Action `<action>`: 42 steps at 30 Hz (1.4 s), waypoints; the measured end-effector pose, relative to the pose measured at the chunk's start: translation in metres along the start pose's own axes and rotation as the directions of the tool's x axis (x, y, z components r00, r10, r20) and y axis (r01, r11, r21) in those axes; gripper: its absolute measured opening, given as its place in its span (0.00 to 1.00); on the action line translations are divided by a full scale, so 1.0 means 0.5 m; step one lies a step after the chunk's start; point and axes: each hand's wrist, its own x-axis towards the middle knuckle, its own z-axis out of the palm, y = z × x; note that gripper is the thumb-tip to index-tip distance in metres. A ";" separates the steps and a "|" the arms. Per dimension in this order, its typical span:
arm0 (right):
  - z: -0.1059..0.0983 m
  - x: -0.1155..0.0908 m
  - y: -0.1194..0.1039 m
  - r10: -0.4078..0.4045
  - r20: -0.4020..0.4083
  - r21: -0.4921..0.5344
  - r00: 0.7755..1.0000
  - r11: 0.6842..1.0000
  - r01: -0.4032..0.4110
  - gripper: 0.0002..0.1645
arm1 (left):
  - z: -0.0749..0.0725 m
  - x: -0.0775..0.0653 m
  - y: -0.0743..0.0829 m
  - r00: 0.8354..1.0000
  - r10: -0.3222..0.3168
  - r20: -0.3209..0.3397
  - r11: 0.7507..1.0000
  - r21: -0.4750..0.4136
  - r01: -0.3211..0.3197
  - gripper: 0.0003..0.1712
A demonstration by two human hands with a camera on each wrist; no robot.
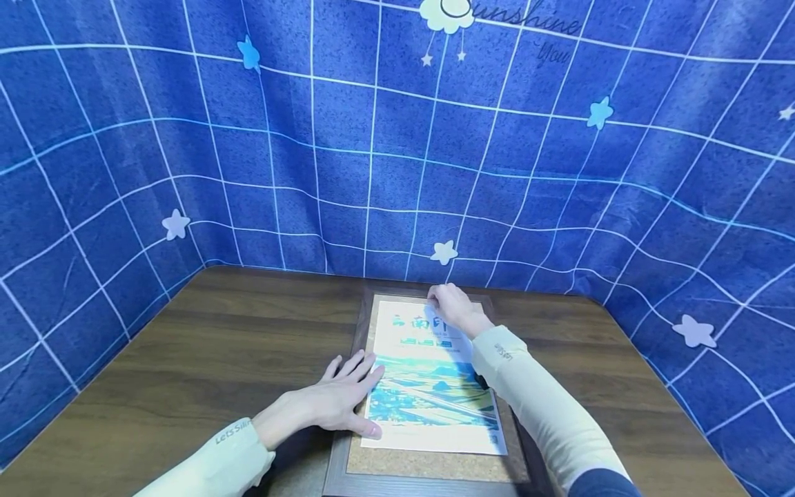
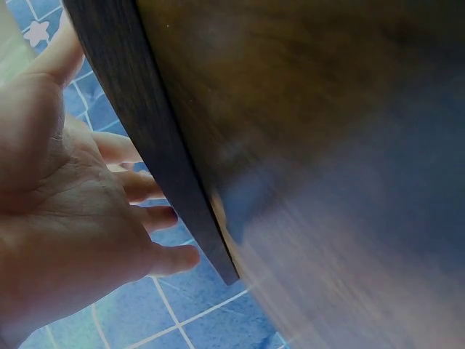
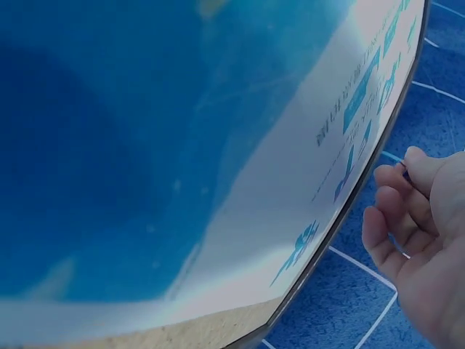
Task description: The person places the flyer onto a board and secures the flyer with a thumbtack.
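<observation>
Left hand: my left hand (image 1: 338, 400) is flat with fingers spread wide, gripping nothing, lying over the poster's edge and frame at 9 o'clock
Right hand: my right hand (image 1: 456, 308) is curled at the poster's 12, thumb and fingertips together; can't tell if there's anything tiny in that pinch
Poster: the poster (image 1: 435, 438), a blue-green landscape print, lies face up on the corkboard (image 1: 435, 464), cork showing along its 6
Frame: dark wooden frame (image 1: 338, 455) round the cork, far edge close to the curtain
Table: brown wood-grain table (image 1: 261, 331), running out to 9 and 3 o'clock
Curtain: blue curtain (image 1: 279, 159) with white grid lines and stars (image 1: 444, 252), rippled, wrapping from 10 round to 2
Blocked: right hand hides part of the poster's title, and my pale right sleeve (image 1: 534, 393) covers bits of the frame around 4
Cut off: frame's near edge at 6, plus the curtain's lettering (image 1: 528, 21) up at 12
Hard to make out: something dark by my right wrist (image 1: 481, 380); small poster print is too blurry to read
</observation>
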 end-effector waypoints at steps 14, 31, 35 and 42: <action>0.014 0.013 -0.001 -0.006 0.060 -0.056 0.998 0.998 0.010 0.09 | -0.002 -0.003 0.004 1.000 0.002 0.004 1.000 -0.005 -0.002 0.59; 0.011 0.008 -0.013 -0.031 0.053 -0.154 0.998 0.987 0.039 0.07 | -0.003 -0.006 0.004 1.000 -0.007 0.004 1.000 -0.009 0.007 0.59; 0.007 0.009 -0.015 -0.035 0.051 -0.143 0.998 0.989 0.042 0.08 | -0.002 -0.005 0.003 1.000 -0.007 0.003 1.000 -0.002 0.007 0.59; 0.011 0.011 -0.010 -0.050 0.060 -0.103 0.997 0.993 0.056 0.10 | 0.000 -0.003 0.001 1.000 -0.009 0.001 1.000 0.004 0.009 0.59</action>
